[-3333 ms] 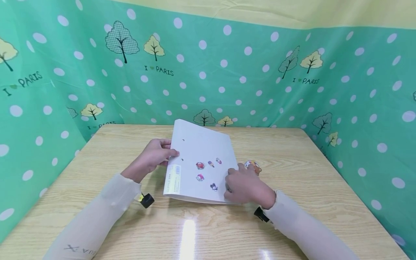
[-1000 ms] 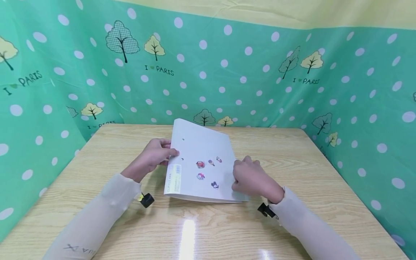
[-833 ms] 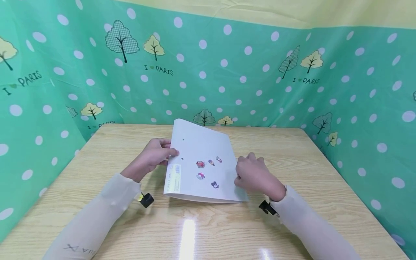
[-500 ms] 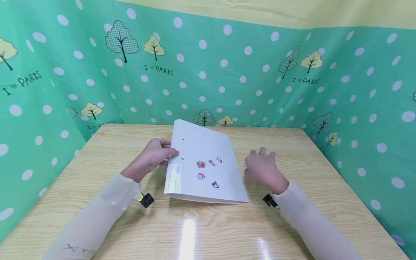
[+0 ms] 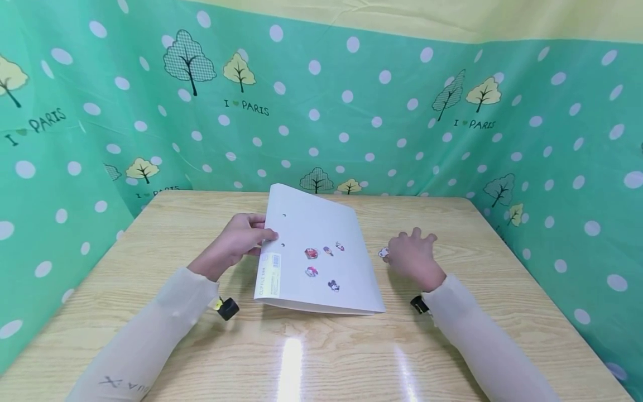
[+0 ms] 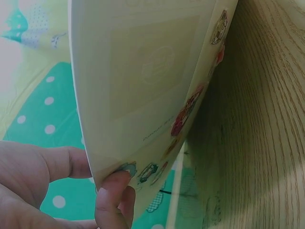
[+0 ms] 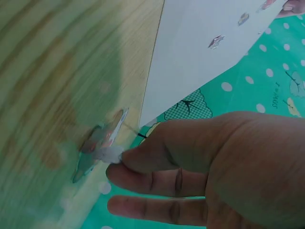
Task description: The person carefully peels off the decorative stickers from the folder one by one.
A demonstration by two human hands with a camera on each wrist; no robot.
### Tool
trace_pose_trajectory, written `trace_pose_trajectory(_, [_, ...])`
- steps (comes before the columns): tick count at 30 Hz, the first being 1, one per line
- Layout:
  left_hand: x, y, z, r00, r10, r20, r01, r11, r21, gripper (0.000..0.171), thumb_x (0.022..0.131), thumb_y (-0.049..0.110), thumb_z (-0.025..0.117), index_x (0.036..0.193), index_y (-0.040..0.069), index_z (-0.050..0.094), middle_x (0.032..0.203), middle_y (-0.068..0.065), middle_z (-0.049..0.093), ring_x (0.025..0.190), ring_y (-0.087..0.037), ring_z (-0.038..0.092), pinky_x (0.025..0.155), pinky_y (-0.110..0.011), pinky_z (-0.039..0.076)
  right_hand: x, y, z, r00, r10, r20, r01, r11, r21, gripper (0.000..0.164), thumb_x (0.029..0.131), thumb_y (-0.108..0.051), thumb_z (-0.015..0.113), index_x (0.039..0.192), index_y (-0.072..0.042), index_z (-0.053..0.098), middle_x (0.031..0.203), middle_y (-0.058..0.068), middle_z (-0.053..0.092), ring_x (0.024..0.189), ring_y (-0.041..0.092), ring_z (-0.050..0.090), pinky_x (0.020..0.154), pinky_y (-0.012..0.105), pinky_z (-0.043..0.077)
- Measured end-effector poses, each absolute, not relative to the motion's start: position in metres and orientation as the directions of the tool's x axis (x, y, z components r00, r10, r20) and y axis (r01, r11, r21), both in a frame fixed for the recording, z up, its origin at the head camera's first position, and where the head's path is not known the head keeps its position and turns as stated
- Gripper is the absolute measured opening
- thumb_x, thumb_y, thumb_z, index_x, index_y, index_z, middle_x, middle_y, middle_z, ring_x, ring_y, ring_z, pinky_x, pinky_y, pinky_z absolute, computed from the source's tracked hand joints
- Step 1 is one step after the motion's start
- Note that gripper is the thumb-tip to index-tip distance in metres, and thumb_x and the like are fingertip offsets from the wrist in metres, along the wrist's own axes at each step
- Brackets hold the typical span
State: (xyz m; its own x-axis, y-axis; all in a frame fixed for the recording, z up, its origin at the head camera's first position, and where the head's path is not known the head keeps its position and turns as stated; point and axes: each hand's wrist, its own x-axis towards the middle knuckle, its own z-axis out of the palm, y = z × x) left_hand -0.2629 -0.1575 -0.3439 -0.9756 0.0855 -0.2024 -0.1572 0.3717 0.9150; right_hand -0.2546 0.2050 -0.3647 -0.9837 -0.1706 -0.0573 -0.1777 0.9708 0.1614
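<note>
The left hand (image 5: 245, 239) pinches the folder (image 5: 318, 223) at its nine o'clock edge, apparently to hold that side off the tabletop (image 5: 231, 363); the right hand (image 5: 414, 258), at the folder's three o'clock, pinches a cartoon cutout (image 5: 383, 252).

Holding the folder (image 5: 318, 223) (with stickers (image 5: 311, 253) on its front) over the desk (image 5: 211, 357), before the curtain (image 5: 301, 100), by its left edge in left grip (image 5: 239, 241), and the figure (image 5: 383, 253) to its right in right grip (image 5: 412, 259).

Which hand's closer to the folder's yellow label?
Left: the left hand grips the folder just beyond the label; the right hand pinches a small cutout past the folder's opposite edge.
</note>
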Motion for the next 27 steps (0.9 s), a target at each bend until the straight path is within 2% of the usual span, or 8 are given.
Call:
trace_pose_trajectory(4, [-0.263, -0.158, -0.345, -0.976, 0.086, -0.202, -0.156, 0.373, 0.915, 0.056, 0.096, 0.012, 0.069, 0.146, -0.002, 0.048, 0.128, -0.019, 0.063, 0.095, -0.024, 0.068, 0.073, -0.033, 0.059, -0.255, 0.204, -0.366, -0.975, -0.191, -0.113, -0.202, 0.975, 0.097, 0.016, 0.099, -0.022, 0.066, 0.090, -0.011, 0.072, 0.093, 0.011, 0.061, 0.104, 0.046, 0.050, 0.092, 0.080, 0.034])
trace_pose_trajectory(9, [-0.263, -0.158, -0.344, -0.975, 0.086, -0.204, -0.157, 0.378, 0.912, 0.057, 0.096, 0.013, 0.069, 0.146, -0.002, 0.048, 0.128, -0.019, 0.063, 0.096, -0.024, 0.068, 0.074, -0.033, 0.059, -0.253, 0.201, -0.364, -0.965, -0.220, -0.141, -0.228, 0.973, 0.041, 0.024, 0.100, -0.010, 0.058, 0.077, -0.014, 0.067, 0.091, 0.009, 0.058, 0.097, 0.041, 0.048, 0.089, 0.075, 0.037])
trace_pose_trajectory(14, [-0.263, -0.158, -0.345, -0.975, 0.082, -0.208, -0.161, 0.386, 0.908, 0.057, 0.096, 0.013, 0.070, 0.146, -0.001, 0.048, 0.128, -0.018, 0.063, 0.097, -0.025, 0.067, 0.074, -0.033, 0.059, -0.251, 0.201, -0.361, -0.965, -0.237, -0.112, -0.243, 0.969, 0.049, 0.016, 0.095, -0.006, 0.063, 0.080, -0.011, 0.067, 0.088, 0.010, 0.056, 0.094, 0.041, 0.048, 0.086, 0.075, 0.040])
trace_pose_trajectory(17, [-0.263, -0.157, -0.345, -0.974, 0.083, -0.213, -0.166, 0.384, 0.908, 0.057, 0.095, 0.013, 0.070, 0.146, 0.000, 0.048, 0.128, -0.018, 0.063, 0.097, -0.026, 0.067, 0.074, -0.034, 0.059, -0.250, 0.201, -0.361, -0.965, -0.251, -0.075, -0.254, 0.967, 0.034, 0.013, 0.096, -0.010, 0.064, 0.084, -0.011, 0.068, 0.089, 0.010, 0.057, 0.095, 0.042, 0.048, 0.087, 0.076, 0.039])
trace_pose_trajectory(21, [-0.264, -0.158, -0.345, -0.973, 0.085, -0.213, -0.167, 0.378, 0.911, 0.057, 0.095, 0.013, 0.070, 0.146, -0.001, 0.048, 0.127, -0.018, 0.063, 0.097, -0.025, 0.067, 0.074, -0.033, 0.059, -0.248, 0.197, -0.363, -0.961, -0.278, -0.008, -0.277, 0.961, -0.022, 0.022, 0.099, -0.019, 0.062, 0.078, -0.012, 0.064, 0.088, 0.008, 0.056, 0.099, 0.044, 0.047, 0.086, 0.077, 0.038])
trace_pose_trajectory(24, [-0.263, -0.158, -0.345, -0.974, 0.086, -0.208, -0.162, 0.373, 0.913, 0.057, 0.095, 0.012, 0.070, 0.145, -0.002, 0.048, 0.127, -0.018, 0.063, 0.096, -0.024, 0.067, 0.073, -0.033, 0.059, -0.246, 0.190, -0.364, -0.957, -0.290, 0.023, -0.291, 0.954, -0.068, 0.024, 0.099, -0.028, 0.064, 0.080, -0.014, 0.066, 0.093, 0.007, 0.059, 0.109, 0.047, 0.046, 0.086, 0.073, 0.039])
trace_pose_trajectory(27, [-0.263, -0.158, -0.344, -0.975, 0.087, -0.204, -0.158, 0.374, 0.914, 0.057, 0.095, 0.012, 0.070, 0.145, -0.002, 0.048, 0.127, -0.019, 0.063, 0.095, -0.024, 0.067, 0.073, -0.033, 0.059, -0.242, 0.181, -0.364, -0.952, -0.303, 0.046, -0.306, 0.946, -0.105, 0.025, 0.098, -0.038, 0.067, 0.090, -0.014, 0.071, 0.108, 0.009, 0.064, 0.123, 0.049, 0.044, 0.089, 0.069, 0.040])
